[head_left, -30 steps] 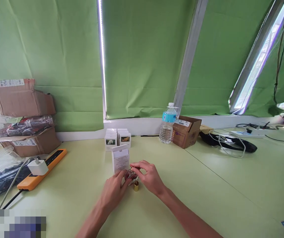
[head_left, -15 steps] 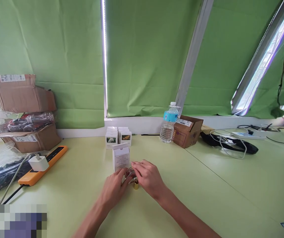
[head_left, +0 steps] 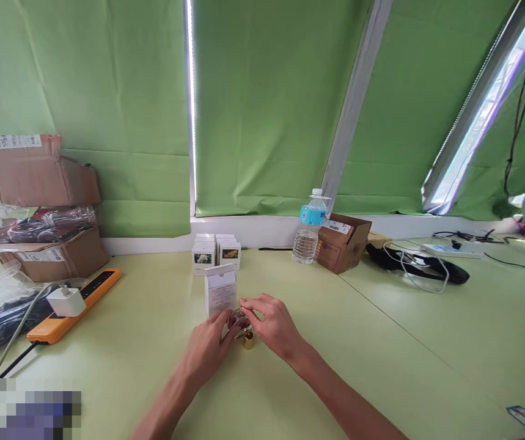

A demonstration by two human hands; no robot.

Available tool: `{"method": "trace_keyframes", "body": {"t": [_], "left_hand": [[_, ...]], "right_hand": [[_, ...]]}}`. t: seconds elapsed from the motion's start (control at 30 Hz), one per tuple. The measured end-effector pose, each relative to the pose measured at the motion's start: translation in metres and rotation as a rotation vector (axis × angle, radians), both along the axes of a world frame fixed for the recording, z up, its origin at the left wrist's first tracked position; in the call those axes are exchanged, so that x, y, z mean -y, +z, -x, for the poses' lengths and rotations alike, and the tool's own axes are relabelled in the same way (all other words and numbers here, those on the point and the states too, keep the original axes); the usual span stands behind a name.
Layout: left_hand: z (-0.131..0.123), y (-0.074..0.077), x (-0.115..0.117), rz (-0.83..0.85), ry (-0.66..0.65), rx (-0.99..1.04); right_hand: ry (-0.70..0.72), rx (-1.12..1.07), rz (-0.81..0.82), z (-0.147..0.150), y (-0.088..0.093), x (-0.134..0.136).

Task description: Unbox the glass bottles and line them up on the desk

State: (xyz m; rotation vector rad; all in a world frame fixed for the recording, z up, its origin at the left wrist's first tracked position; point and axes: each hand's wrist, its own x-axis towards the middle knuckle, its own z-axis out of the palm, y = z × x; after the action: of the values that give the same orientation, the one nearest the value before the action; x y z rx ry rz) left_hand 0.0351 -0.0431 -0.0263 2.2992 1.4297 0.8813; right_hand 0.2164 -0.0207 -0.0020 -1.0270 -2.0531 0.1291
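My left hand [head_left: 206, 343] is closed around a small clear glass bottle [head_left: 238, 321] that looks reddish inside; the fingers cover much of it. At the top of the bottle, the thumb and index finger of my right hand [head_left: 277, 325] are pinched together. Whatever lies between those fingertips is too small to make out. A short gold cylinder [head_left: 248, 341], like a cap, is on the table just below the bottle. Right behind my left fingers stands an upright white carton [head_left: 220, 293] with its top flap raised and printed text on its front.
Several small white boxes [head_left: 203, 260] with flower pictures stand farther back. A water bottle [head_left: 307, 235] and a cardboard box [head_left: 342, 244] are to their right. On the left lie an orange power strip [head_left: 46, 330] with a white plug and stacked cartons [head_left: 37, 177].
The view has shifted slightly, so everything sits a little farther left. My right fingers have lifted slightly at the bottle's top; my left hand keeps its hold.
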Motion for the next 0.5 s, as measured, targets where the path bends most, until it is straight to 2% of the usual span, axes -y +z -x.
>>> {"method": "trace_keyframes", "body": {"t": [0.17, 0.5], "left_hand": [[-0.0002, -0.0002, -0.0006, -0.004, 0.005, -0.001], [-0.0007, -0.0010, -0.0005, 0.014, 0.013, -0.003]], "right_hand": [[0.049, -0.005, 0.000, -0.0024, 0.0006, -0.0018], [0.039, 0.019, -0.011, -0.0027, 0.0022, -0.0017]]}}
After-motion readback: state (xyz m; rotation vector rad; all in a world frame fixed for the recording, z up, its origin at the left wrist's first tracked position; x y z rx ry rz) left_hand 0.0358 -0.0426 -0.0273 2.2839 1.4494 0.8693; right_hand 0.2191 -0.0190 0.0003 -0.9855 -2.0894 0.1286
